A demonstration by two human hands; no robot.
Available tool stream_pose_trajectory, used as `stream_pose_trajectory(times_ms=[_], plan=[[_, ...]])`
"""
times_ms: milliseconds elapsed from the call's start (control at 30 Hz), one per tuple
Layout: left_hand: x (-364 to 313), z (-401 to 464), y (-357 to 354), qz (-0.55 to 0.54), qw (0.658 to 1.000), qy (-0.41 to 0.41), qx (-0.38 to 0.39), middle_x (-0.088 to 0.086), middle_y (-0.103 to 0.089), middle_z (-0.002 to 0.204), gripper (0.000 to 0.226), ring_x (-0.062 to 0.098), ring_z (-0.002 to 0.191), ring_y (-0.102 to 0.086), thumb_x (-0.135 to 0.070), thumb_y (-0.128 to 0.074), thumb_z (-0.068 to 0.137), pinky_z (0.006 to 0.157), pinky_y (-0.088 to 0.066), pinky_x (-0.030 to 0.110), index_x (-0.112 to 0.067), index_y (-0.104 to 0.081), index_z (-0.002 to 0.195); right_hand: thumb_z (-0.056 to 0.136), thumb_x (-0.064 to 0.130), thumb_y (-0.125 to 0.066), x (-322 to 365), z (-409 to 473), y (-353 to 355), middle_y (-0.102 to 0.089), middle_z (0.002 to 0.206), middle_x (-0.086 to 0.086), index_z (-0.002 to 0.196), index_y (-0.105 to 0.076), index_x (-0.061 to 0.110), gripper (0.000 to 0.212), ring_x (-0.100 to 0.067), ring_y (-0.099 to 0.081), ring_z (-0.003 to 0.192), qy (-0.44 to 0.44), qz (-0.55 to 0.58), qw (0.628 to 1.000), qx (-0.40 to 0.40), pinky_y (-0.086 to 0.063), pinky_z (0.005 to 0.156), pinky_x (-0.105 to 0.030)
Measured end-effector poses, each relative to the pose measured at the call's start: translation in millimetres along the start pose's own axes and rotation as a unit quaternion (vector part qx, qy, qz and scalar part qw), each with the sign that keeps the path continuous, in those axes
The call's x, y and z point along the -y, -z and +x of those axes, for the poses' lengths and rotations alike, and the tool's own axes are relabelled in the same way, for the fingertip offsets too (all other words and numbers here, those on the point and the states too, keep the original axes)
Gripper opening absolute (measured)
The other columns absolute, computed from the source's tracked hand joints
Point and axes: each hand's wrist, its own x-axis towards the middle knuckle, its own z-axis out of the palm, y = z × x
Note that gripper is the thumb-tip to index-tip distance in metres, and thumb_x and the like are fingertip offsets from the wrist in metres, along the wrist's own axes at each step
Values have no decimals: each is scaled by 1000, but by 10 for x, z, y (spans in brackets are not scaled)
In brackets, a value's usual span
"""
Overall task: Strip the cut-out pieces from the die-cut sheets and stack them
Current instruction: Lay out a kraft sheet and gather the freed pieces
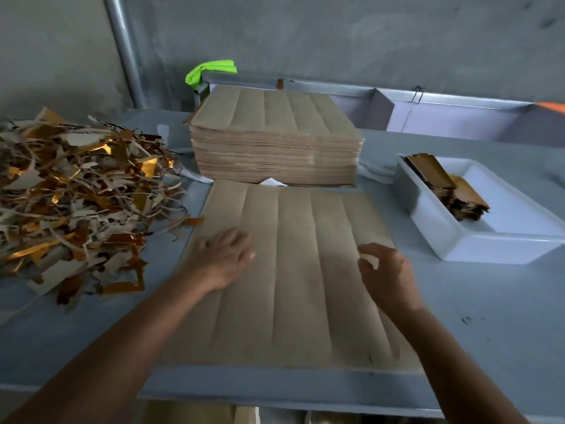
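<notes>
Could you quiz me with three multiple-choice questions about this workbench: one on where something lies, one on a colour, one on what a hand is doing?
1. Where is the scrap pile?
A. left of the flat sheet
B. inside the white tray
C. on top of the sheet stack

2. What colour is the cloth behind the stack?
A. red
B. bright green
C. black

3. What is the left hand doing?
A. lifting a piece from the tray
B. gripping scrap
C. resting on the sheet

Answers: 1 A, the scrap lies at the table's left; 2 B, it is vivid green; 3 C, its fingers lie on the sheet.
</notes>
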Motion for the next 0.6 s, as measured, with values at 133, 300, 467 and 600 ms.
stream_pose_trajectory(times_ms=[133,300,467,600], plan=[[-1,-68,136,51,989,135,-22,15,-18,153,56,33,140,-18,-48,-28,99,112,-22,46,-14,-34,142,91,11,-55,-378,-49,222,-62,117,-18,115,-59,0,27,-33,-55,108,-105,-121,987,18,-45,85,-36],[-953,-708,73,-64,973,-214,-57,3,-21,156,77,19,140,-23,-71,-47,80,111,-15,29,-26,-41,142,91,7,-53,-493,-81,334,-63,120,-15,120,-62,4,30,-30,-60,106,-144,-30,989,10,-46,92,-36],[-1609,-932,-74,-21,941,-331,-62,4,-36,142,82,20,129,-30,-76,-60,65,102,-14,27,-20,-55,125,90,5,-54,-547,-181,396,-67,109,-8,115,-66,7,27,-12,-60,83,-173,137,975,-9,-48,69,-19],[-1718,-831,-196,-32,942,-323,-85,-7,-45,126,71,12,116,-38,-73,-58,70,97,-30,27,-23,-52,121,85,2,-57,-650,-341,474,-69,98,-17,91,-73,7,18,-28,-62,84,-205,207,956,-35,-54,71,-41]])
